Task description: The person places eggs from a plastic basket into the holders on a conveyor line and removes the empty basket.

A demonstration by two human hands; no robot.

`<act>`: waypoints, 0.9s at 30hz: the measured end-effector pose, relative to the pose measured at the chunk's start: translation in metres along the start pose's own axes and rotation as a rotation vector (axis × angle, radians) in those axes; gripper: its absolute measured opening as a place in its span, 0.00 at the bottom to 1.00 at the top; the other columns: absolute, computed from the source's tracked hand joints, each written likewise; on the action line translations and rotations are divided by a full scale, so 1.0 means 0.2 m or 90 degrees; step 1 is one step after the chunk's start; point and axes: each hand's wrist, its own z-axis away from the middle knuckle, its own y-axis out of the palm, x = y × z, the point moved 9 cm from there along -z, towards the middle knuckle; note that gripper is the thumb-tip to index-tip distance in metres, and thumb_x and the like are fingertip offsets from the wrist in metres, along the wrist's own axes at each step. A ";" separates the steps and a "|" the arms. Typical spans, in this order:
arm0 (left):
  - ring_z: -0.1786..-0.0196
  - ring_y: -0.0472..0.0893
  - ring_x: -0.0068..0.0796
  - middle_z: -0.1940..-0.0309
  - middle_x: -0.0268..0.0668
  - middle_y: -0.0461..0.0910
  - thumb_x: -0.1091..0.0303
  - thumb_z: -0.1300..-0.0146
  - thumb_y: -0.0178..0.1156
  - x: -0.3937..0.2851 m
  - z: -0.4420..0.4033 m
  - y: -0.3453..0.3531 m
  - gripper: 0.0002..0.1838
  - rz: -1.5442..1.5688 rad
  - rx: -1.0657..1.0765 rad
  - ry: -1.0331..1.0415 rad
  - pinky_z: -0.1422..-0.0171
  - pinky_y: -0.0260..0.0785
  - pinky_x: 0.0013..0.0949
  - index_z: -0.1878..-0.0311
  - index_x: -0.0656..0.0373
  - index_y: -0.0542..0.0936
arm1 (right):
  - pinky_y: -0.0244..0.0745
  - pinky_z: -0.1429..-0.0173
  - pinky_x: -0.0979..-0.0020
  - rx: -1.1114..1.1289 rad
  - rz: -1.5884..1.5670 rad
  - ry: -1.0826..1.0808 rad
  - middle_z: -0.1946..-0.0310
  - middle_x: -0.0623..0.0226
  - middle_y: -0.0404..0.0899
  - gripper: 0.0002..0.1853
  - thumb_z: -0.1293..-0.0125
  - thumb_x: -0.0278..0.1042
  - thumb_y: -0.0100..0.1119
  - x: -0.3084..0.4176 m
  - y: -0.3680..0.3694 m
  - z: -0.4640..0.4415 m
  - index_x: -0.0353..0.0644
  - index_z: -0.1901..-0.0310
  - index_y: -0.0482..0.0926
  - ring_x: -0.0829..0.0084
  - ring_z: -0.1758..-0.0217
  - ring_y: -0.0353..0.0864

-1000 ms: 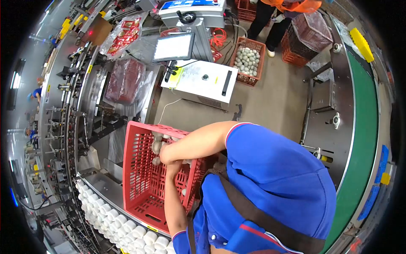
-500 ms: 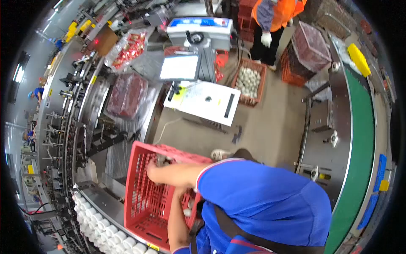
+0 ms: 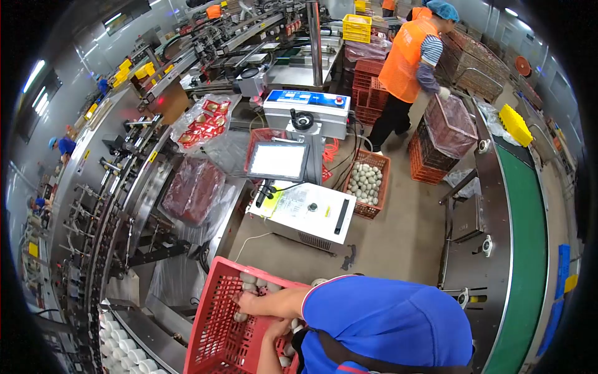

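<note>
While the right arm reaches across the body with its elbow partly bent, the right hand (image 3: 245,303) hangs knuckles-up inside a red crate (image 3: 219,305), its fingers curled down among pale eggs (image 3: 248,278). Whether it grips one cannot be told. Just below it in the view, the left hand (image 3: 278,326) is bent at the wrist, partly behind the right forearm; its fingers are hidden, so its grasp cannot be told either.

Below and left of the hands, white cups (image 3: 121,349) stand in rows beside a metal machine frame (image 3: 143,330). Above the hands spreads a grey floor (image 3: 293,265), with a white cabinet (image 3: 299,202) standing on it and a lit screen (image 3: 278,161) over the cabinet. Far to the right of the hands runs a green conveyor belt (image 3: 523,249).

Around the right hand, eggs lie along the crate's upper end, and others sit near the left hand by the wall closest to the body. Well beyond the right hand, past the cabinet, an orange crate (image 3: 369,210) is filled with similar eggs. Farther off, a co-worker (image 3: 402,68) in an orange vest touches a plastic-lined crate (image 3: 451,121) on top of a stack.
</note>
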 end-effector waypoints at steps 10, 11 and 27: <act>0.55 0.79 0.37 0.53 0.47 0.80 0.47 0.29 0.53 -0.16 0.15 -0.03 0.29 -0.040 0.031 -0.007 0.55 0.73 0.41 0.40 0.63 0.76 | 0.81 0.62 0.40 0.120 0.003 0.016 0.34 0.52 0.70 0.18 0.39 0.44 0.63 0.02 0.07 0.05 0.54 0.47 0.85 0.49 0.39 0.76; 0.58 0.79 0.37 0.55 0.47 0.80 0.48 0.28 0.53 -0.24 0.20 -0.03 0.27 -0.060 0.056 -0.006 0.58 0.74 0.41 0.41 0.64 0.77 | 0.80 0.62 0.40 0.121 0.004 0.015 0.34 0.52 0.70 0.18 0.39 0.44 0.63 0.01 0.06 0.07 0.53 0.47 0.85 0.49 0.39 0.76; 0.57 0.79 0.27 0.54 0.36 0.82 0.59 0.41 0.64 -0.53 0.78 -0.25 0.28 0.086 -0.108 0.110 0.56 0.76 0.34 0.38 0.57 0.75 | 0.69 0.42 0.30 0.126 0.375 -0.130 0.37 0.58 0.75 0.23 0.36 0.43 0.58 0.09 0.45 0.02 0.50 0.40 0.80 0.49 0.34 0.72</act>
